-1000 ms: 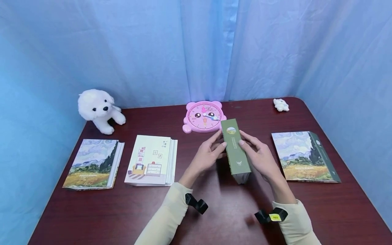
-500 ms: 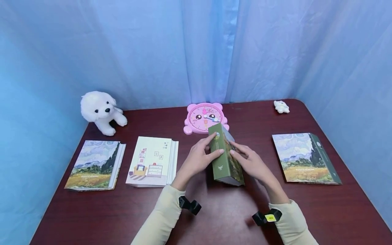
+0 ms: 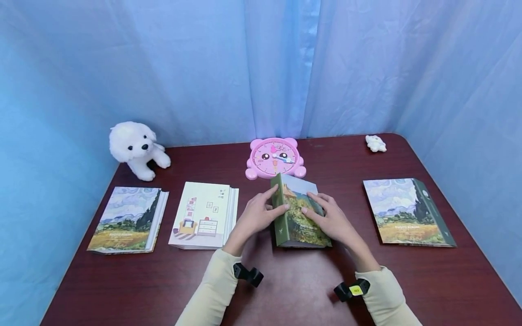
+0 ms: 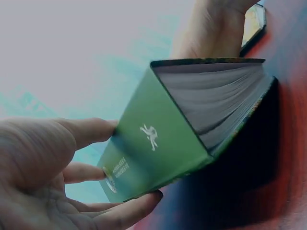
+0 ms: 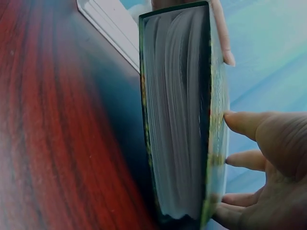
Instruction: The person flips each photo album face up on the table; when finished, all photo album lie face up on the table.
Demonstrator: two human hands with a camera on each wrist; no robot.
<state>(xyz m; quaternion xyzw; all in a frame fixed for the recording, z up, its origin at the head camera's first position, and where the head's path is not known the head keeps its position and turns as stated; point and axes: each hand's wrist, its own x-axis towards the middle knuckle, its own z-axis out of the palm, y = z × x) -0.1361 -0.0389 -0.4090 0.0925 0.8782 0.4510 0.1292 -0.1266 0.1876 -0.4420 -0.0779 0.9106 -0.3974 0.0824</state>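
A thick photo album (image 3: 303,213) with a painted landscape cover and a green spine (image 4: 153,134) is at the middle of the table, tilted, spine side toward the left. My left hand (image 3: 258,215) holds it by the spine; in the left wrist view the thumb and index finger touch the spine and other fingers reach under its lower edge. The right hand (image 3: 332,219) rests on the front cover, its fingers extended against the surface in the right wrist view. Page edges (image 5: 177,115) show between the covers.
Left of the hands lie a white album (image 3: 204,215) with a room drawing and a landscape album (image 3: 126,219). Another landscape album (image 3: 405,213) lies at right. Behind are a pink clock (image 3: 267,165), a white plush dog (image 3: 138,149) and a small white figure (image 3: 375,143).
The album has turned from spine up to cover up, its spine swinging left and down. The left hand moved left with the spine; the right hand shifted onto the front cover.
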